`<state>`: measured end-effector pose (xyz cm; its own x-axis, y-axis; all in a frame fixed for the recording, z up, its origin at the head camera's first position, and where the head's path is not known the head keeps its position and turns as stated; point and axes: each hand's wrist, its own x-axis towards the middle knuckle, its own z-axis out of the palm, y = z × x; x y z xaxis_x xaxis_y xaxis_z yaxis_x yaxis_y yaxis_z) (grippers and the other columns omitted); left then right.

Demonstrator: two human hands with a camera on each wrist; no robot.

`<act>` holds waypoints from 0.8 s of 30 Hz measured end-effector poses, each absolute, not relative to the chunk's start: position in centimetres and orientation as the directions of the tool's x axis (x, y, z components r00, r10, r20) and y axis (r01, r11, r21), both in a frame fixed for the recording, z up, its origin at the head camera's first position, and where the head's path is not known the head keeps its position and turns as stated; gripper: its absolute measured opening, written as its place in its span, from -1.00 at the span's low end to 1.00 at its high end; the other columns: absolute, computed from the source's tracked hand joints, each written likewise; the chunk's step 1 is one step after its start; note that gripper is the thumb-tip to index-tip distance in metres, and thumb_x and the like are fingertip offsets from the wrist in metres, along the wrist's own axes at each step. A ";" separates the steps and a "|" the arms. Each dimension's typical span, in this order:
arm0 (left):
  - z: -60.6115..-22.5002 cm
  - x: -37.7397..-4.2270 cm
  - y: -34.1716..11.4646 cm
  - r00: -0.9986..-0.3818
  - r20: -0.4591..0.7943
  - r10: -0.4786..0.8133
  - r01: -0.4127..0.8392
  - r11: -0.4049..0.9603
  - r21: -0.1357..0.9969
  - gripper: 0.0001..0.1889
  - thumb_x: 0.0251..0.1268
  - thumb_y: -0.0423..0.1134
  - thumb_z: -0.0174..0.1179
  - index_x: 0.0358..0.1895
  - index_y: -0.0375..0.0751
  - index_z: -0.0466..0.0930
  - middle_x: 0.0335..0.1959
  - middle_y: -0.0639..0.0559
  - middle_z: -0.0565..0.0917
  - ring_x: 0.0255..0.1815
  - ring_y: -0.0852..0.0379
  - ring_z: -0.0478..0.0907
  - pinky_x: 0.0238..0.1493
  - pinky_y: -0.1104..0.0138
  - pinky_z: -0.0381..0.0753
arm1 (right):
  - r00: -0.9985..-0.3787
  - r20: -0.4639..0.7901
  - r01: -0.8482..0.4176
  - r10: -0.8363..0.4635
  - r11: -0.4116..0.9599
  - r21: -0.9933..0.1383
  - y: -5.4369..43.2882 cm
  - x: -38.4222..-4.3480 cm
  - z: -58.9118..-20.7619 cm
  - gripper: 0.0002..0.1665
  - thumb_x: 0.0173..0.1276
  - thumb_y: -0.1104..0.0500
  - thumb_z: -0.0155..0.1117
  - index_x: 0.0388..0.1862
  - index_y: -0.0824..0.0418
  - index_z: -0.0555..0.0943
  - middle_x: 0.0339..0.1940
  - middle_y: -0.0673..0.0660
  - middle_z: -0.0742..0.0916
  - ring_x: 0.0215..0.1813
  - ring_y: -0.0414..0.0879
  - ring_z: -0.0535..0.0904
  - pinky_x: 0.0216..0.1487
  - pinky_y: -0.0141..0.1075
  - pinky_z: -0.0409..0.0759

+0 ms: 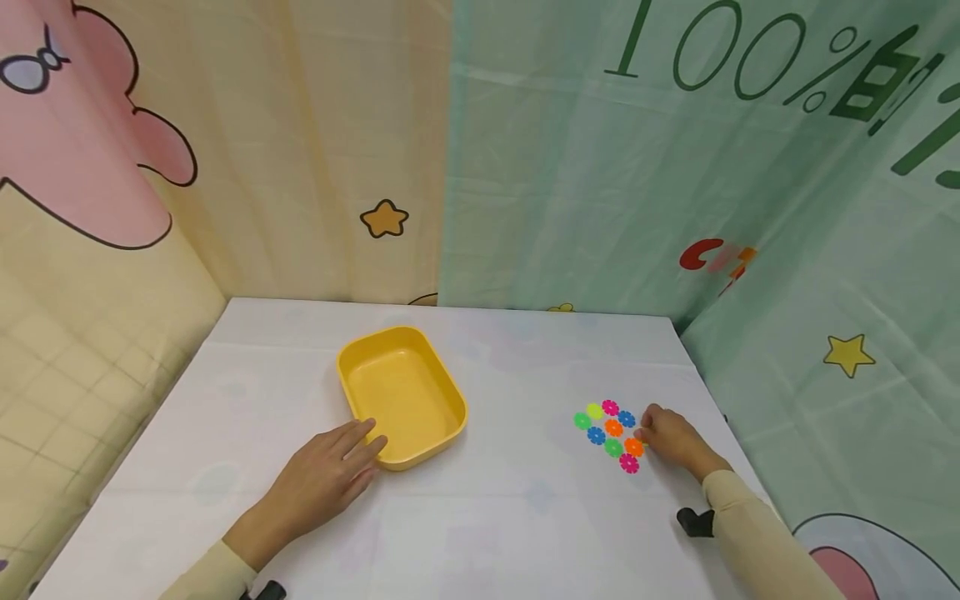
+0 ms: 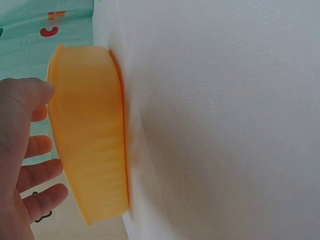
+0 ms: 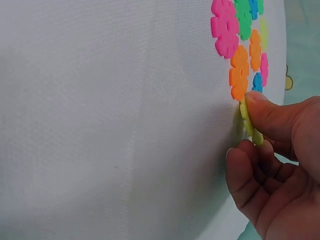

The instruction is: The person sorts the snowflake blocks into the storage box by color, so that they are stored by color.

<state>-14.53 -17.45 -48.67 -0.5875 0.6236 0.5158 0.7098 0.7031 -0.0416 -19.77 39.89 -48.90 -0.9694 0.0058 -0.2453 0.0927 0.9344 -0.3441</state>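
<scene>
A yellow plastic tray [image 1: 402, 392] lies on the white table, left of centre. At its near-left rim is my left hand [image 1: 322, 477], fingers spread and loosely extended; in the left wrist view the thumb [image 2: 37, 92] meets the rim. On the right, a cluster of flat flower-shaped plastic pieces lies together, among them a pink piece [image 1: 629, 463], an orange piece [image 3: 240, 72] and a green piece [image 1: 613, 447]. My right hand [image 1: 675, 437] pinches a yellow flower-shaped piece [image 3: 248, 122] between thumb and fingers, tilted on edge beside the orange one.
Printed curtains [image 1: 555, 167] stand behind the table and along both sides. White tabletop [image 1: 517, 400] lies between the tray and the pieces. A black strap end [image 1: 695, 522] sticks out by the right wrist.
</scene>
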 end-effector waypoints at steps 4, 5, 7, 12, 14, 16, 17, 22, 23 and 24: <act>-48.7 -14.6 -17.5 -0.588 0.513 0.626 0.709 0.704 -0.046 -0.47 0.03 -0.10 0.54 0.14 -0.12 0.70 0.16 -0.20 0.67 0.10 -0.16 0.67 -0.08 0.01 0.73 | -0.964 -0.261 0.146 0.039 0.903 -0.405 40.0 -19.7 -48.8 -0.77 0.46 0.14 0.31 -0.17 0.30 0.52 -0.41 0.11 0.57 -0.28 -0.02 0.49 -0.21 -0.22 0.59; -48.7 -14.6 -17.5 -0.587 0.513 0.626 0.709 0.703 -0.047 -0.47 0.03 -0.10 0.53 0.13 -0.12 0.70 0.16 -0.20 0.67 0.10 -0.15 0.67 -0.09 0.01 0.73 | -0.963 -0.266 0.154 0.040 0.893 -0.423 40.0 -19.7 -48.7 -0.78 0.46 0.15 0.31 -0.19 0.30 0.53 -0.42 0.11 0.57 -0.29 -0.03 0.49 -0.24 -0.23 0.57; -48.7 -14.7 -17.5 -0.584 0.516 0.626 0.711 0.702 -0.047 -0.47 0.02 -0.11 0.54 0.13 -0.13 0.71 0.16 -0.20 0.67 0.10 -0.15 0.67 -0.10 0.02 0.73 | -0.959 -0.278 0.172 0.045 0.874 -0.454 40.1 -19.7 -48.5 -0.81 0.47 0.16 0.30 -0.20 0.29 0.55 -0.42 0.11 0.56 -0.33 -0.03 0.49 -0.27 -0.26 0.56; -48.7 -14.7 -17.6 -0.578 0.524 0.626 0.714 0.699 -0.047 -0.47 0.01 -0.12 0.55 0.12 -0.14 0.71 0.15 -0.20 0.68 0.10 -0.16 0.67 -0.11 0.03 0.73 | -0.948 -0.314 0.225 0.057 0.818 -0.530 40.5 -20.1 -48.0 -0.83 0.51 0.21 0.22 -0.14 0.33 0.60 -0.36 0.14 0.61 -0.34 -0.03 0.53 -0.27 -0.29 0.60; -48.7 -14.8 -17.6 -0.582 0.523 0.623 0.711 0.702 -0.046 -0.48 0.01 -0.12 0.55 0.11 -0.14 0.71 0.16 -0.20 0.67 0.10 -0.16 0.67 -0.11 0.03 0.73 | -0.944 -0.321 0.257 0.077 0.782 -0.568 40.6 -20.4 -47.8 -0.80 0.53 0.20 0.19 -0.07 0.35 0.60 -0.29 0.17 0.62 -0.28 -0.01 0.54 -0.24 -0.31 0.62; -48.7 -14.8 -17.7 -0.585 0.526 0.617 0.706 0.707 -0.045 -0.48 0.00 -0.12 0.55 0.10 -0.13 0.72 0.16 -0.20 0.68 0.11 -0.15 0.67 -0.11 0.03 0.73 | -0.943 -0.318 0.280 0.093 0.739 -0.613 40.6 -20.7 -47.6 -0.75 0.54 0.20 0.16 -0.01 0.38 0.60 -0.23 0.19 0.63 -0.22 0.00 0.55 -0.20 -0.32 0.65; -48.7 -14.7 -17.8 -0.585 0.530 0.614 0.706 0.707 -0.041 -0.48 -0.01 -0.13 0.56 0.09 -0.14 0.72 0.15 -0.20 0.68 0.10 -0.15 0.67 -0.12 0.03 0.73 | -0.941 -0.321 0.296 0.104 0.711 -0.638 40.5 -20.9 -47.6 -0.73 0.54 0.19 0.16 0.01 0.40 0.60 -0.21 0.19 0.64 -0.22 0.00 0.56 -0.19 -0.33 0.67; -49.1 -14.4 -18.1 -0.568 0.550 0.612 0.722 0.692 -0.025 -0.54 0.04 -0.13 0.50 0.06 -0.14 0.73 0.15 -0.20 0.68 0.11 -0.15 0.67 -0.12 0.03 0.72 | -0.929 -0.345 0.362 0.132 0.514 -0.778 39.1 -21.5 -47.2 -0.60 0.55 0.18 0.16 0.15 0.50 0.55 -0.22 0.17 0.71 -0.28 -0.04 0.70 -0.19 -0.36 0.73; -49.3 -14.3 -18.2 -0.560 0.557 0.613 0.729 0.685 -0.021 -0.58 0.13 -0.11 0.45 0.07 -0.15 0.72 0.15 -0.20 0.68 0.12 -0.15 0.66 -0.11 0.03 0.72 | -0.927 -0.350 0.372 0.136 0.465 -0.803 38.6 -21.6 -47.1 -0.58 0.55 0.18 0.17 0.18 0.51 0.53 -0.22 0.17 0.73 -0.28 -0.06 0.72 -0.18 -0.37 0.73; -49.4 -14.2 -18.3 -0.554 0.564 0.613 0.732 0.681 -0.021 -0.63 0.26 -0.07 0.37 0.08 -0.15 0.72 0.15 -0.20 0.68 0.13 -0.15 0.66 -0.10 0.03 0.72 | -0.927 -0.351 0.374 0.135 0.420 -0.827 38.0 -21.9 -46.9 -0.57 0.55 0.19 0.17 0.20 0.52 0.52 -0.22 0.17 0.73 -0.27 -0.08 0.74 -0.17 -0.37 0.73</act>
